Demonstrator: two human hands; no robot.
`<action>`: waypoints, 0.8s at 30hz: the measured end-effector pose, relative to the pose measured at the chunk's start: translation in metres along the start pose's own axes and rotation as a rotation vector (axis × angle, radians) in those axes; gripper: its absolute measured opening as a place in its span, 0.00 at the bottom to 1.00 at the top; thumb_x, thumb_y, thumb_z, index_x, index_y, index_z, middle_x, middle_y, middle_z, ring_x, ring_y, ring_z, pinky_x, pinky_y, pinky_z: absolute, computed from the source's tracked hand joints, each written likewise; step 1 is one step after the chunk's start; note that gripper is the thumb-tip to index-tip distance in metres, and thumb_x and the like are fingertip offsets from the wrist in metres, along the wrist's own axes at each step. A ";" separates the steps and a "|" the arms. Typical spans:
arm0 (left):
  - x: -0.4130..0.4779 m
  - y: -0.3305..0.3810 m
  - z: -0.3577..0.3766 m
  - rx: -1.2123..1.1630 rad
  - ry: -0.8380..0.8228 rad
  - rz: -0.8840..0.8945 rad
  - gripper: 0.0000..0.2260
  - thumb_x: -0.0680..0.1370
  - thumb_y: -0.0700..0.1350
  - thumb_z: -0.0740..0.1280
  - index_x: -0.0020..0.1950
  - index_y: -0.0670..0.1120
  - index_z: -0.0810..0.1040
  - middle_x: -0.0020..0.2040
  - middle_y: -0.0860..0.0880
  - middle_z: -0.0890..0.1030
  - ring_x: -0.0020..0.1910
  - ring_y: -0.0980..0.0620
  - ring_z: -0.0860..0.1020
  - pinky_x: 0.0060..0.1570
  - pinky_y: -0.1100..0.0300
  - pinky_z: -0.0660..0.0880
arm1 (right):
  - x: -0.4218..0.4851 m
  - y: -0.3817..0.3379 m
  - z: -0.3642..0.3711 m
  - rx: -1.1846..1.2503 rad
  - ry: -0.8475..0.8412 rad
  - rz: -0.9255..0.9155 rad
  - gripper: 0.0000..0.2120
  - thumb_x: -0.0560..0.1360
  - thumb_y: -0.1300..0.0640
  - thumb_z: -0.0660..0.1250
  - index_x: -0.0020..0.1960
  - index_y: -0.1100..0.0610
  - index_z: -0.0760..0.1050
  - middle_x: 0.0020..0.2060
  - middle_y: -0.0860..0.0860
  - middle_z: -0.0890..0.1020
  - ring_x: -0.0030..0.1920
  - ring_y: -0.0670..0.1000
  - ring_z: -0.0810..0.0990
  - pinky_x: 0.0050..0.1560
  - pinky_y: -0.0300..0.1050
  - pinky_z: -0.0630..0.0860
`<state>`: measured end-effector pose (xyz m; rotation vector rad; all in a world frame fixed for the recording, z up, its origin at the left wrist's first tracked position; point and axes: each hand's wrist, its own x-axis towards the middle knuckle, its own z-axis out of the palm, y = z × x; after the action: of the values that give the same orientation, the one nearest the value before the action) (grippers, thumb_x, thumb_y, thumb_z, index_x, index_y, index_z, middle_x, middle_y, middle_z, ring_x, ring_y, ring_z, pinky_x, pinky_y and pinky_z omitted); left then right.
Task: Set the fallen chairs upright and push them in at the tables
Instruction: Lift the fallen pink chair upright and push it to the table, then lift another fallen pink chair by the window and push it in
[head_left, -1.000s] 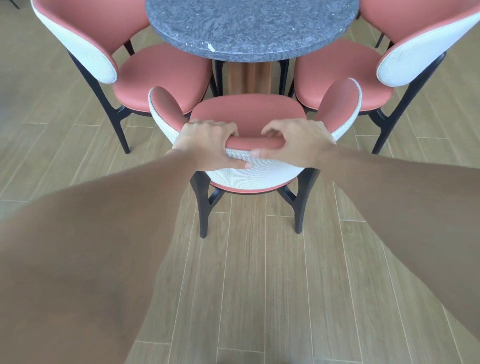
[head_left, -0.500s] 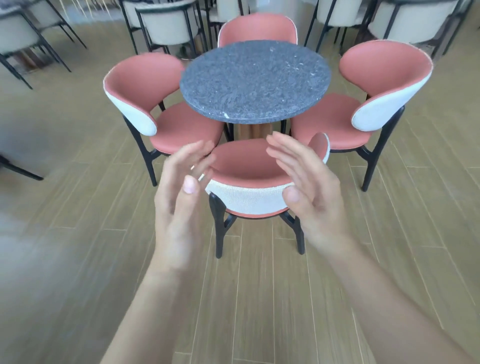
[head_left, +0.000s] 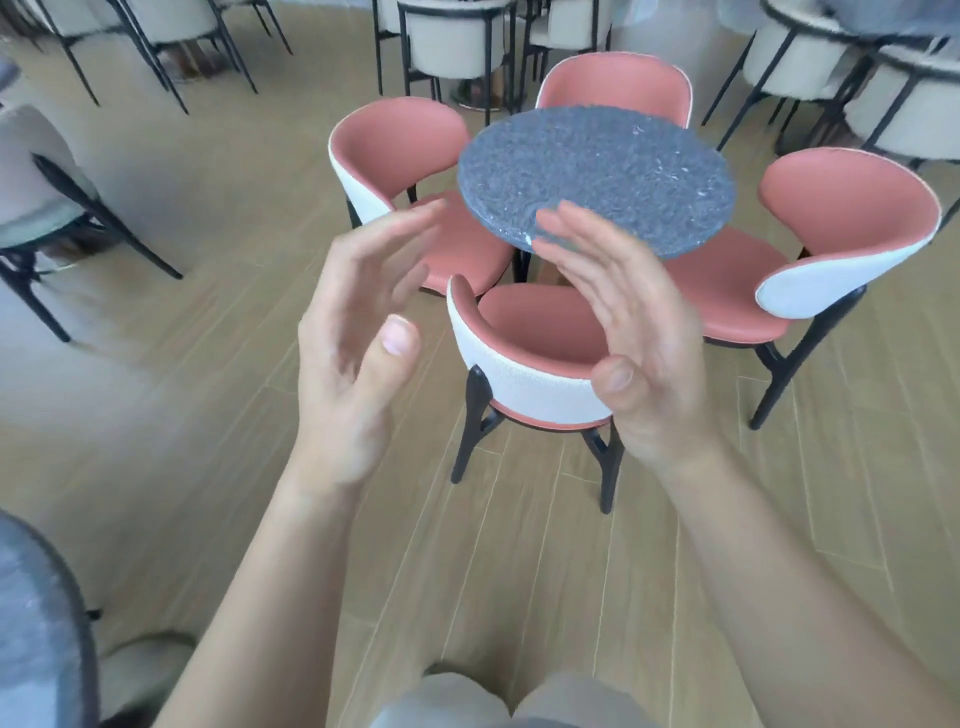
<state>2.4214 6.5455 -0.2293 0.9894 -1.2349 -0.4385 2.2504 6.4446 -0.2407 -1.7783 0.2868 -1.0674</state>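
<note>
Head view: left hand (head_left: 353, 358), right hand (head_left: 641, 358) held wide, off the chair (head_left: 524, 384) (tucked at table (head_left: 597, 171) edge).

Four pink chairs (head_left: 524, 379) ring one grey table (head_left: 597, 171) beyond the left hand (head_left: 348, 358) and right hand (head_left: 644, 353). Farther off, cream chairs (head_left: 457, 41) blur past counting.

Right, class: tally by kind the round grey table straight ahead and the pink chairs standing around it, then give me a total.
Pink chairs: 4
Grey round table: 1
Total: 5
</note>
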 end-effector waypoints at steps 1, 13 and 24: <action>0.000 0.001 -0.007 -0.007 -0.003 -0.001 0.29 0.77 0.71 0.65 0.70 0.53 0.73 0.73 0.48 0.75 0.77 0.40 0.72 0.74 0.43 0.70 | 0.004 0.003 0.003 0.024 -0.035 -0.023 0.47 0.75 0.27 0.65 0.77 0.62 0.63 0.75 0.63 0.71 0.76 0.61 0.72 0.76 0.53 0.69; -0.051 0.082 -0.066 0.363 0.574 0.033 0.27 0.79 0.70 0.65 0.72 0.56 0.73 0.75 0.49 0.74 0.77 0.40 0.71 0.73 0.45 0.69 | 0.082 0.009 0.093 0.327 -0.593 -0.227 0.43 0.75 0.27 0.66 0.76 0.58 0.68 0.74 0.56 0.75 0.74 0.60 0.75 0.75 0.67 0.69; -0.216 0.203 0.122 0.846 1.403 0.053 0.27 0.80 0.68 0.65 0.70 0.52 0.71 0.73 0.49 0.75 0.77 0.41 0.72 0.76 0.40 0.68 | -0.031 -0.084 0.162 0.970 -1.338 -0.373 0.40 0.79 0.33 0.66 0.73 0.66 0.68 0.71 0.63 0.74 0.72 0.63 0.75 0.73 0.68 0.69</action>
<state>2.1960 6.7696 -0.1874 1.5170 -0.0764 0.8323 2.3344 6.6052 -0.2043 -1.2595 -1.2032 0.0218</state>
